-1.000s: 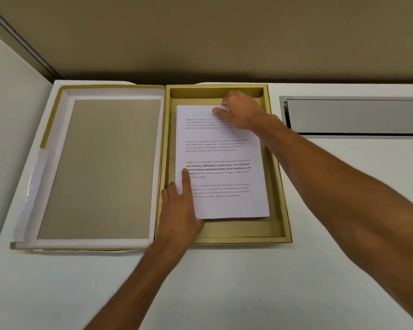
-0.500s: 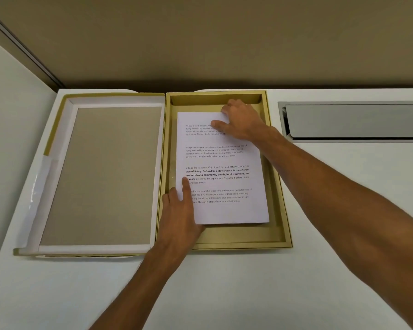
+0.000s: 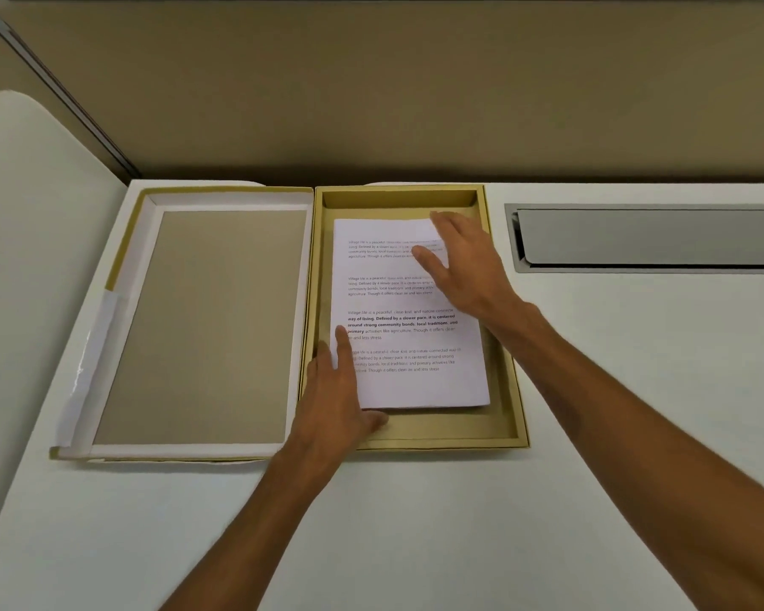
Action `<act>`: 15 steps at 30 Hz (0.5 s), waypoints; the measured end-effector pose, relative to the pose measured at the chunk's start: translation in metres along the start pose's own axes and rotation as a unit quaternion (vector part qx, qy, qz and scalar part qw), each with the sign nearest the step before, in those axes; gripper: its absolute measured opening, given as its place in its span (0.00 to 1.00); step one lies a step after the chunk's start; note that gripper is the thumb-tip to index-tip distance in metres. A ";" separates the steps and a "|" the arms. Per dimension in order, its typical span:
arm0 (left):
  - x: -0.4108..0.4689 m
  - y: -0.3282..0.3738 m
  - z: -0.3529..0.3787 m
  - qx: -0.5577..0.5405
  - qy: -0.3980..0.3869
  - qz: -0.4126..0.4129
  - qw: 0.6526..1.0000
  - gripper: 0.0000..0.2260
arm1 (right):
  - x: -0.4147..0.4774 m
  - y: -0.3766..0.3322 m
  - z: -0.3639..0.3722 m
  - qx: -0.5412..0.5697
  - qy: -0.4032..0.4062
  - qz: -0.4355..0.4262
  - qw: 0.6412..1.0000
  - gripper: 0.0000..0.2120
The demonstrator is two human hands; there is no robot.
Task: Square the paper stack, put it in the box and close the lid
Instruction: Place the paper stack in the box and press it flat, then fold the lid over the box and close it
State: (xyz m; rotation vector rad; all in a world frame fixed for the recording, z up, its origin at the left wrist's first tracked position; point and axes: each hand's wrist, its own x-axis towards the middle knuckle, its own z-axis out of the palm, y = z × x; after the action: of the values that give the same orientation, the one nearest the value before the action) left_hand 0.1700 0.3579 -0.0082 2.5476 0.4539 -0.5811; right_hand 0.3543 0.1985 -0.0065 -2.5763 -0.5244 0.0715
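- paper stack lies flat inside the box, printed side up, closer to the box's left wall; bare box floor shows along the far, right and near sides
- box sits at the far edge of the white desk, roughly mid-width
- lid is flipped open, lying inside-up on the desk, touching the box's left wall; grey liner, white rim, tape strip along its left edge
- left hand: flat, fingers loosely extended, on the stack's near-left edge; index finger on the sheet, other fingers on the box floor beside it. Covers the stack's near-left corner
- right hand: open, fingers spread, palm down over the stack's far-right corner. Cannot tell if it presses the paper or hovers just above
- right forearm crosses the box's right wall, hiding part of it
- nothing gripped by either hand
- recessed grey metal cable tray in the desk to the right of the box, well apart from it; cut off at the frame's right edge
- tan partition wall runs behind the desk's far edge; a second white surface to the left, only partly in frame
- text on the top sheet only partly legible; far lines blurred
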 end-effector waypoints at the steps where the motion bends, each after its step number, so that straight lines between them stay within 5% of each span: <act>1: -0.004 -0.001 -0.002 -0.024 0.004 -0.002 1.000 0.58 | -0.017 -0.006 -0.003 0.013 0.004 -0.001 1.000 0.30; 8: -0.055 -0.016 -0.010 -0.255 0.153 0.024 0.955 0.31 | -0.143 -0.058 0.006 0.004 -0.024 -0.012 1.000 0.26; 15: -0.104 -0.045 0.012 -0.489 0.288 -0.165 0.807 0.06 | -0.235 -0.097 0.044 -0.041 -0.083 -0.025 0.995 0.29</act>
State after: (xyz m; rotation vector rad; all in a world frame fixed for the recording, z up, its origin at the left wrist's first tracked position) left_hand 0.0588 0.3675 0.0145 1.5677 1.0832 0.3246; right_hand 0.0962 0.2078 -0.0083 -2.6488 -0.6661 0.2524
